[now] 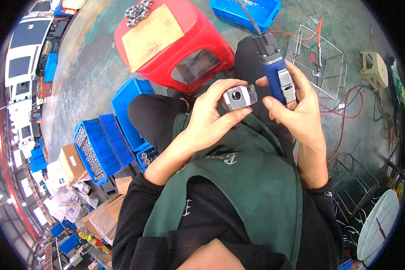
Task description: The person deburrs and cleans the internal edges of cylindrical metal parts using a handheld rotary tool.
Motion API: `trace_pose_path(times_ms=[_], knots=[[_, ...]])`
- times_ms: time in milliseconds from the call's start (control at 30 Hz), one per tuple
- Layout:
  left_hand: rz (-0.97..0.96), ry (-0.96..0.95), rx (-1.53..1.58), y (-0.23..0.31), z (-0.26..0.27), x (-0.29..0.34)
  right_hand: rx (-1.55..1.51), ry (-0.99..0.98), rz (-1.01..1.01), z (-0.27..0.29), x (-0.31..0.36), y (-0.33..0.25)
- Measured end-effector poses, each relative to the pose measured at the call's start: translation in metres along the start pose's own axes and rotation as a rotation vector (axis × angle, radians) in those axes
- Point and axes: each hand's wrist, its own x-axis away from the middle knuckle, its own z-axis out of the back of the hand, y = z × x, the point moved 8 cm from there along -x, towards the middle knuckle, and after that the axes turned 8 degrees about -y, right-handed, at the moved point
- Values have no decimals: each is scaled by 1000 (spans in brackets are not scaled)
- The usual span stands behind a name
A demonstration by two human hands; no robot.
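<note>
Bare floor (90, 67) lies open left of the red stool (184, 45); blue crates (101, 146) and wire basket (321, 63) hem both sides.

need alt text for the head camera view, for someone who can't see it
A seated person's left hand holds a small silver metal block with a round hole, while the right hand grips a blue handheld tool with a grey hose beside it. A red plastic stool and blue plastic crates stand around.

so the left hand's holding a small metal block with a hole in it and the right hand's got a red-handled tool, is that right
Not quite. In the head view the right hand holds a blue-handled tool, not a red one. The left hand does hold the small metal block with a hole in it.
</note>
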Motion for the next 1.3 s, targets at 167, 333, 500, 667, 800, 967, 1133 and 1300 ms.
trace_pose_path(times_ms=[167,333,500,667,800,967,1133,1300], knots=[[-124,43,-294,27,1,0,1,31,-35,9,4,5],[-178,60,-518,36,7,7,10,36,-72,7,4,11],[-159,124,-600,37,17,11,16,67,-96,4,0,16],[-188,157,-642,33,24,15,45,32,-141,-5,-4,20],[-166,184,-620,26,30,18,70,12,-135,-13,-9,23],[-189,174,-542,21,35,18,74,-27,-160,-24,-14,20],[-201,132,-397,11,32,19,24,-64,-168,-32,-17,18],[-329,205,-265,5,30,22,-59,-107,-169,-42,-21,17]])
